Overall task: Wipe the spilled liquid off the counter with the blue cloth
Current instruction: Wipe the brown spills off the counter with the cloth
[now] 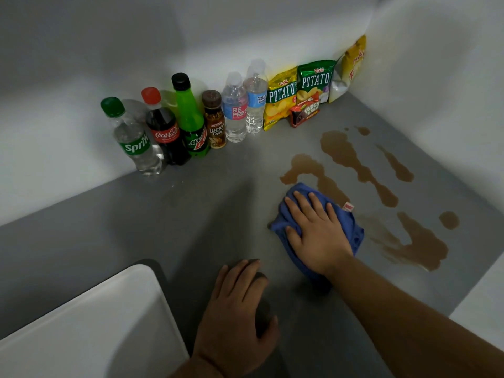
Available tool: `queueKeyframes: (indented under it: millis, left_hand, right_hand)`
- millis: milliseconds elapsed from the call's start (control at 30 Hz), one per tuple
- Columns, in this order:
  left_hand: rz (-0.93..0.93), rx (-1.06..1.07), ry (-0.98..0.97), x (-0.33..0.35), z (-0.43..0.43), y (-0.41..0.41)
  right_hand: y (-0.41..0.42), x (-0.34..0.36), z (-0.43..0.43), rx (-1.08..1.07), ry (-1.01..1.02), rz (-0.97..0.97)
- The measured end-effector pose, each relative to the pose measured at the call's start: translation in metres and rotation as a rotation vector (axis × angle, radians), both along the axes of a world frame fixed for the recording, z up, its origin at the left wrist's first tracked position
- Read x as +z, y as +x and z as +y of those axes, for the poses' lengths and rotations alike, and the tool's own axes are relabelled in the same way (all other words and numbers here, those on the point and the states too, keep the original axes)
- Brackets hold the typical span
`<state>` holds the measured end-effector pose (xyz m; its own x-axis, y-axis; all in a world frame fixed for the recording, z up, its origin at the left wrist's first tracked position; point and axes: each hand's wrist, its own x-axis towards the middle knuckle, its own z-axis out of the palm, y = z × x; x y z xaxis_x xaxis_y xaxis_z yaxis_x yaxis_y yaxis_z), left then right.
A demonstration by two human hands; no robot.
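Note:
The blue cloth (283, 223) lies crumpled on the grey counter (191, 214), right of centre. My right hand (316, 233) presses flat on top of it with straight, spread fingers. Brown spilled liquid (343, 154) spreads in streaks and puddles beyond and to the right of the cloth, with a smeared patch (417, 246) at the right. One streak touches the cloth's far edge. My left hand (234, 315) rests palm down on the counter in the foreground, holding nothing.
Several drink bottles (166, 129) stand in a row along the white back wall. Snack bags (297, 91) lean in the far corner behind the spill. A white sink or tray (90, 323) sits at the lower left. White walls bound the counter behind and on the right.

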<state>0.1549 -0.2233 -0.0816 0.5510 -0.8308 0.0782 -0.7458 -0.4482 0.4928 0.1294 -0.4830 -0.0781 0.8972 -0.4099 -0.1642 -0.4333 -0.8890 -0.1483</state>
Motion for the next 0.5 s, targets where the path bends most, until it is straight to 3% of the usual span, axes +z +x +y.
queueKeyframes:
  millis: [100,300,500]
  left_hand:
    - [0.016,0.017,0.007,0.001,0.0,0.001]
    - [-0.031,0.072,-0.029,0.002,-0.006,0.005]
    - [-0.103,0.1,-0.094,0.006,-0.032,0.031]
  right_hand:
    - [0.027,-0.002,0.018,-0.089,0.0,-0.001]
    - [-0.057,-0.011,0.014,0.147,-0.017,-0.043]
    - [-0.056,-0.003,-0.046,-0.047,-0.032,-0.003]
